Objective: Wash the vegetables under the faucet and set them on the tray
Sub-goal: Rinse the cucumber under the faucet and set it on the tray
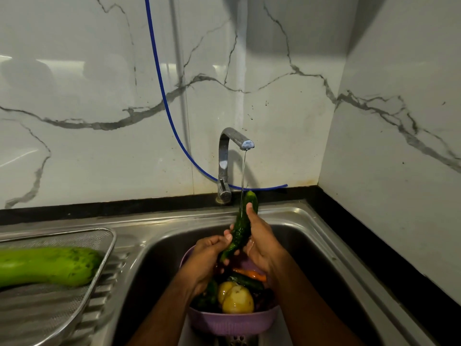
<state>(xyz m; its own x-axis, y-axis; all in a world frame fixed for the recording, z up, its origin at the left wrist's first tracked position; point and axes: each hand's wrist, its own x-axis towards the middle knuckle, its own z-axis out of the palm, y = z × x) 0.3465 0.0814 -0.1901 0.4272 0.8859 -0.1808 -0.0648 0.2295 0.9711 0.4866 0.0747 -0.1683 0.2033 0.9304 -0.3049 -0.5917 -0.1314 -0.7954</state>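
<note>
The fingers (228,237) of the left hand (208,255) curl round the lower half of a dark green cucumber (240,227), and the right hand (260,239) wraps its upper half, thumb lying up along the skin toward the tip. Both hands hold the same cucumber, tilted with its tip at about 1 o'clock, directly under the thin stream falling from the faucet (234,146). Water runs down its wet, beaded surface, so I judge this one to be mid-wash and not ready to set aside.

Directly beneath the hands, at 6 o'clock, a lilac colander (232,323) sits in the sink (311,236) and holds the rest of the load: two yellow potatoes (237,298), a carrot (252,273), another dark cucumber (245,282) and some darker pieces too shaded to name. Whether any of these have been rinsed cannot be told.

Out at 9 o'clock, on the ribbed draining board, a wire-mesh tray (104,248) carries one large pale green gourd (47,265), lying on its side with its end near the tray's right rim. That looks like the only vegetable finished and put down.

So the task appears early: one piece on the tray, one under the water, and most of the colander left to wash and carry across to 9 o'clock.
</note>
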